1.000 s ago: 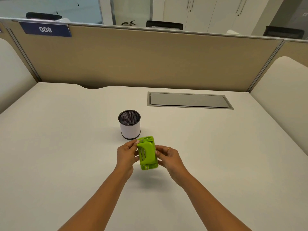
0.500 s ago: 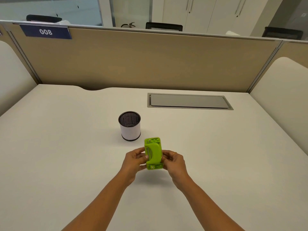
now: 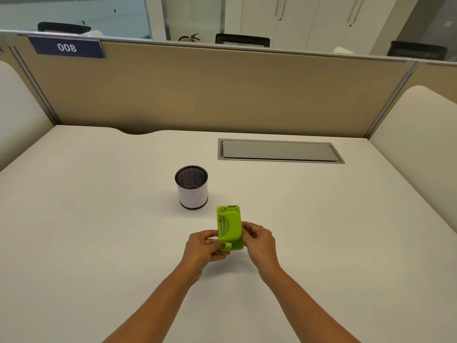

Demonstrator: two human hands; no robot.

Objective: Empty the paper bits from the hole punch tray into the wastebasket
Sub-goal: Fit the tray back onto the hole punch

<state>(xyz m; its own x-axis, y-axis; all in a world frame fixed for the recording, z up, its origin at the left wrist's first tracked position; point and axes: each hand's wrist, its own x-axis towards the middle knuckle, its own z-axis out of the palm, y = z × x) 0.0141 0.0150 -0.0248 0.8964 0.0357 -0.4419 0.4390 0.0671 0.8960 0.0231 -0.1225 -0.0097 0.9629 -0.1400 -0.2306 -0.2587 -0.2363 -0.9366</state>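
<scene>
A lime-green hole punch [image 3: 229,226] is held upright on its end above the white desk, its handle side facing me. My left hand [image 3: 203,247] grips its lower left edge, fingertips near the bottom corner. My right hand [image 3: 259,240] holds its right side; a ring shows on one finger. The small wastebasket [image 3: 191,188], a white cylinder with a black mesh inside and a dark rim, stands on the desk just beyond and to the left of the punch. The tray and any paper bits are hidden.
A grey cable-hatch lid [image 3: 280,151] is set into the desk at the back right. A tan partition [image 3: 217,90] with a blue "008" label [image 3: 66,47] closes the far edge. Cream side panels flank the desk.
Both hands carried the punch a little to the right and toward me, away from the wastebasket, and turned it more upright. My left hand slid down to its lower corner.
</scene>
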